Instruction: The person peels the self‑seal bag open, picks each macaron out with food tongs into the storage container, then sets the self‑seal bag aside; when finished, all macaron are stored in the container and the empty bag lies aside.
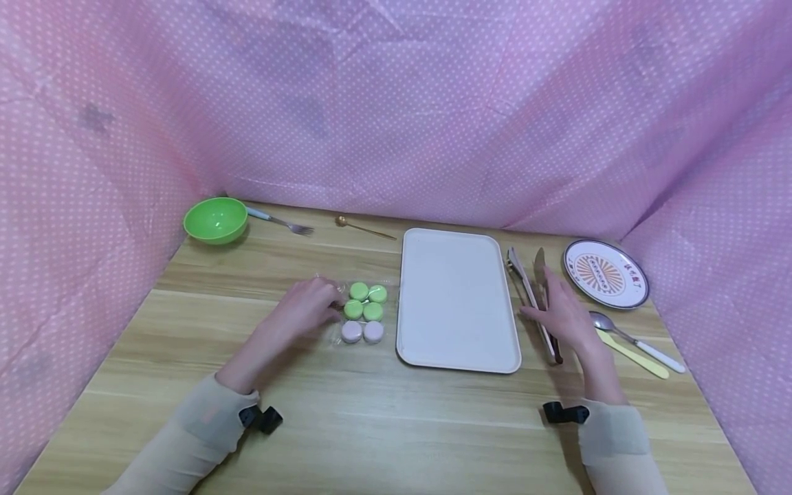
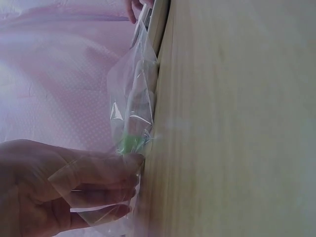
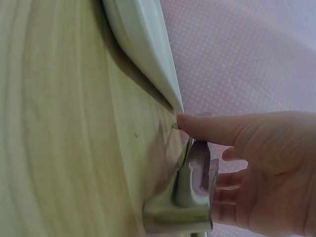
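My left hand (image 1: 306,306) is at the left edge of the macaron pack (image 1: 372,311), fingers bent, its clear wrapper (image 2: 133,94) across them; whether they pinch it I cannot tell. The pack lies right of those fingers, its pieces two across and three deep, so longer away from me. My right hand (image 1: 566,313) straddles the tongs (image 3: 187,190), thumb and fingers spread wide. The tongs' long axis runs away from me, leaning left, joined end toward my wrist, arms parted at the far end. Just left of my right thumb is the tray (image 1: 458,302) edge; the plate (image 1: 606,273) sits right of my fingers, and room for moving lies along the tabletop (image 1: 396,433) between my wrists
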The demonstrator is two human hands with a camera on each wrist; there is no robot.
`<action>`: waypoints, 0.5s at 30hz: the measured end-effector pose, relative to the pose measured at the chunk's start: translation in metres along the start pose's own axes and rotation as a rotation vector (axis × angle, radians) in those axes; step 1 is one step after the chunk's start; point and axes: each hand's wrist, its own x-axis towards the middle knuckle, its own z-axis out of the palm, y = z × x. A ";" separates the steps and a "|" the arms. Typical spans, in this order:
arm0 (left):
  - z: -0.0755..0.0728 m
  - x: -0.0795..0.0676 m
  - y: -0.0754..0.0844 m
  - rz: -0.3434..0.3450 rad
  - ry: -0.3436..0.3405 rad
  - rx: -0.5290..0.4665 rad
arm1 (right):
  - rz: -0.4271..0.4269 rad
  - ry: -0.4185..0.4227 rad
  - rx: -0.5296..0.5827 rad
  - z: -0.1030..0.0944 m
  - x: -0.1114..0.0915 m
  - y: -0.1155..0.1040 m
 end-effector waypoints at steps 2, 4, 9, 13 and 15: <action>-0.001 0.000 0.000 -0.001 -0.005 -0.014 | 0.002 -0.004 -0.005 0.000 0.000 0.001; -0.003 0.000 0.000 0.004 -0.005 -0.029 | 0.004 -0.009 -0.009 -0.001 0.000 0.001; -0.005 -0.002 -0.003 0.013 0.002 -0.072 | 0.010 -0.016 -0.014 -0.001 0.001 0.001; -0.005 -0.004 -0.008 0.008 0.010 -0.119 | 0.000 -0.015 -0.015 -0.001 0.001 0.002; -0.004 -0.004 -0.011 0.010 0.015 -0.133 | -0.006 -0.010 -0.018 -0.002 0.001 0.002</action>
